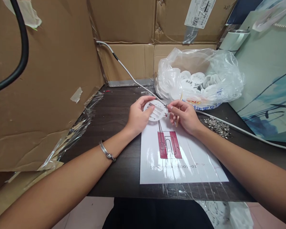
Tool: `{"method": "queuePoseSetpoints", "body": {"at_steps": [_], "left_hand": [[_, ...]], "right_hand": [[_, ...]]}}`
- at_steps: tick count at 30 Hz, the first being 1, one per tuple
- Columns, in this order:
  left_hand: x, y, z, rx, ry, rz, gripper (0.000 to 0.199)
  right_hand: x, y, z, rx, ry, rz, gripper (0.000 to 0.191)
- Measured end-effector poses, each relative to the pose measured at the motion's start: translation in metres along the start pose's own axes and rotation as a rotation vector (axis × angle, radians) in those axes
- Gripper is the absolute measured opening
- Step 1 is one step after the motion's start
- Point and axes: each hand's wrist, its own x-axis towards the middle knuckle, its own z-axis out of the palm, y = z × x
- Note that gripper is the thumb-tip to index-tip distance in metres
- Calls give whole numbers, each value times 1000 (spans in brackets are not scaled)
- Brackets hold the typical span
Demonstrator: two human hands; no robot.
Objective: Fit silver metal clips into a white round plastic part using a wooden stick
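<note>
A white round disc with slots and small dark markings is gripped in my left hand, the thumb lying across its face. At the disc's right edge, my right hand has thumb and forefinger pinched on a small metal piece, its shape too small to make out. Below the right fingers shows a thin tan stick-like thing. Both hands hover over a printed sheet with a red-and-white drawing, under clear film. To the right lies a pile of small metal parts.
Behind the hands, a clear plastic bag holds many white discs. A grey cable runs diagonally over the dark table past the hands. Cardboard walls enclose the left and back; a mug stands at the back right.
</note>
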Motion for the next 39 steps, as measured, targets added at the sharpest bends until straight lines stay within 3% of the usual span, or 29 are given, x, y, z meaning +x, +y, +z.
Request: {"method": "queuePoseSetpoints", "body": {"at_steps": [4, 9, 17, 27, 33, 39], "left_hand": [[0, 2, -1, 15, 89, -38, 22], [1, 3, -1, 21, 110, -54, 20], [-3, 7, 1, 85, -9, -94, 16], [-9, 14, -1, 532, -97, -16, 20], [-10, 15, -1, 609, -111, 32, 9], [-11, 15, -1, 694, -128, 111, 17]], "right_hand": [[-1, 2, 1, -20, 4, -18, 31], [-3, 2, 3, -76, -25, -87, 34], [-2, 3, 1, -157, -21, -80, 31], [-4, 0, 6, -287, 50, -166, 23], [-5, 0, 6, -343, 18, -142, 21], [-4, 1, 6, -379, 8, -154, 18]]}}
